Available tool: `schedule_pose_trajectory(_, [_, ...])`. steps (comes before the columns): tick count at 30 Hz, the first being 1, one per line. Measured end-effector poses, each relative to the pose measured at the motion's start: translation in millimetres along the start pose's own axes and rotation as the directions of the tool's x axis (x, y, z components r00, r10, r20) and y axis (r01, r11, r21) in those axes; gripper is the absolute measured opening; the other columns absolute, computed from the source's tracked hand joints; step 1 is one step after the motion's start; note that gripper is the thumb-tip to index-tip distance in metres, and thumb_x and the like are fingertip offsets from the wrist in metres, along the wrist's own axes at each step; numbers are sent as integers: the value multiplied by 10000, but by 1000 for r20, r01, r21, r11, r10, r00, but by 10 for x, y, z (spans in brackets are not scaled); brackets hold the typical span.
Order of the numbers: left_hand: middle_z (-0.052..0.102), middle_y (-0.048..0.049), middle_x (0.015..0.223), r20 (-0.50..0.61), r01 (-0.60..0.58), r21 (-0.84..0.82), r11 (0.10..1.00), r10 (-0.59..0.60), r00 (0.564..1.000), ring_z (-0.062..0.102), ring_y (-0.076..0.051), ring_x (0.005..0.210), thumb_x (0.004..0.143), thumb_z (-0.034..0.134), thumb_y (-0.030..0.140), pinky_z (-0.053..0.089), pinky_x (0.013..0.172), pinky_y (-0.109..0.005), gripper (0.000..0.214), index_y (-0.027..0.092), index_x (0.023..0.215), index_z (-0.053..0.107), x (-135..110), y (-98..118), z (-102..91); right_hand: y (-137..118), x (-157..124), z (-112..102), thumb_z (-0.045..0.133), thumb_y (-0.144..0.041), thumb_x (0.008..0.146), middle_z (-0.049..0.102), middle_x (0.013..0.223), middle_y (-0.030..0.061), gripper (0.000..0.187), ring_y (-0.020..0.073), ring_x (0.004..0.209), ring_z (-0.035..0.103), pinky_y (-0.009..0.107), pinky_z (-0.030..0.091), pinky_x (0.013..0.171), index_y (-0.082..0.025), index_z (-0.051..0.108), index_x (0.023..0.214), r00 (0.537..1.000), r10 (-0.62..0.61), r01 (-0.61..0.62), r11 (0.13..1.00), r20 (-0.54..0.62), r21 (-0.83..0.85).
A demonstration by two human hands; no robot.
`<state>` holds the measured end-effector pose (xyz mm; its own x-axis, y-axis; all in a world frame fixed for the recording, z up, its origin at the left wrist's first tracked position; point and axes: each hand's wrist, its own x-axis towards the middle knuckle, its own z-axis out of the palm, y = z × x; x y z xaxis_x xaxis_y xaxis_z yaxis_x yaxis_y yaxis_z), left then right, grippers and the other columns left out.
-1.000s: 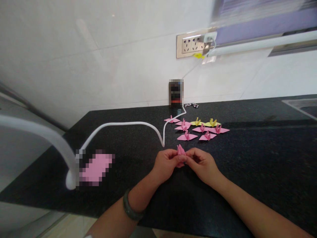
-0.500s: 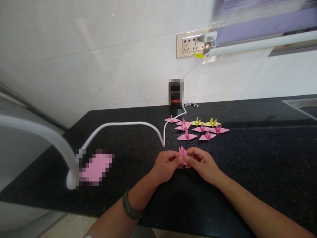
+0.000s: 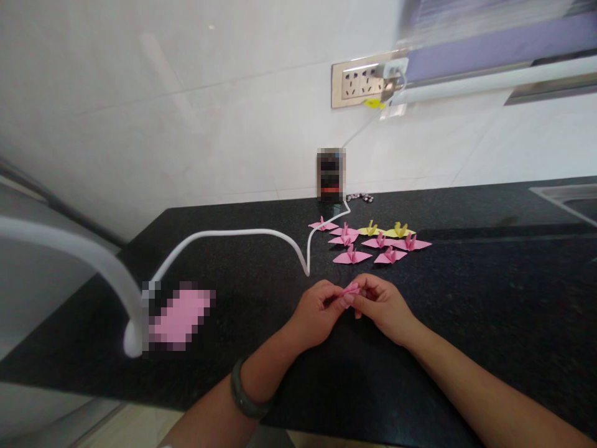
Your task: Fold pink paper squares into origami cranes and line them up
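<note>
The left hand (image 3: 314, 311) and the right hand (image 3: 382, 306) met just above the black counter (image 3: 489, 298), their fingers (image 3: 346, 300) pinched from both sides on a small pink folded paper (image 3: 351, 289). Beyond them lay a cluster of finished paper cranes (image 3: 368, 244), pink and yellow. A white cable (image 3: 242, 234) curved across the counter to the left of the cranes.

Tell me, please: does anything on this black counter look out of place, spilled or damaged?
Nothing stands out. The paper cranes sit in a tidy cluster on the counter; the left hand and right hand pinch one small pink paper.
</note>
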<state>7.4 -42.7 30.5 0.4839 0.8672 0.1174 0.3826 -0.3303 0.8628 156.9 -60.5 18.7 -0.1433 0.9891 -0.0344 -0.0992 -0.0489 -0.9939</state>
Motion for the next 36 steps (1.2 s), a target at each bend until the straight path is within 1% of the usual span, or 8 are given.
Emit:
schedule_pose_trajectory(2, [540,-30,710,0,8,-17,1000,-8,1000,488,-116,681,759,438,373,372,625,-218,279,150,752,606,-2,-3,11,10,-5,-3,630,-318,641,499,594,-35,204,51,460,424,183,382,411,-163,516,711,1000,-12,12,1000,-7,-9])
schedule_pose_trajectory(8, [571,-26,678,143,127,-175,976,-103,984,519,-105,616,781,390,360,397,583,-208,292,132,762,573,-15,-27,37,21,-3,1,620,-365,633,544,583,-14,240,71,458,469,183,367,385,-161,498,665,1000,16,-15,999,9,-48])
schedule_pose_trajectory(13, [563,-15,647,179,143,-146,979,-116,977,512,-98,582,771,406,314,396,565,-206,248,133,723,569,-15,-35,18,17,-8,-2,607,-358,644,552,562,-23,232,52,400,437,169,335,351,-157,492,657,999,34,-33,998,29,-56])
schedule_pose_trajectory(19, [564,-23,667,170,165,-217,962,-129,977,508,-110,612,747,449,331,401,595,-225,231,141,742,580,-19,-37,47,33,-19,-7,565,-380,687,415,363,-70,273,37,285,326,167,226,299,-159,459,565,996,82,-81,997,-39,17])
schedule_pose_trajectory(23, [552,-28,693,194,283,-474,834,-214,957,508,-99,593,711,507,360,417,584,-231,248,125,780,543,7,-40,63,27,9,-29,440,-422,771,469,438,-25,355,50,341,388,190,303,354,-144,485,554,998,59,-56,994,-31,93])
schedule_pose_trajectory(26, [529,-20,692,216,344,-631,695,-269,939,494,-74,542,714,504,376,423,561,-229,274,120,813,506,27,-34,40,-5,17,-35,465,-385,770,538,588,1,270,64,450,465,202,381,443,-140,541,687,1000,15,-15,992,4,128])
schedule_pose_trajectory(30, [494,-1,643,289,403,-696,595,-281,915,475,-57,505,720,491,396,425,544,-223,286,119,791,501,32,-11,6,-39,-2,-24,581,-308,697,556,667,-2,192,80,536,498,213,416,497,-157,557,813,997,-15,7,995,72,101])
schedule_pose_trajectory(36, [503,-1,635,346,457,-702,546,-299,889,476,-60,507,702,508,421,426,537,-222,305,131,796,503,32,10,-2,-66,-17,-16,568,-321,700,562,659,3,209,86,542,499,224,426,507,-155,572,826,997,-27,24,999,72,40])
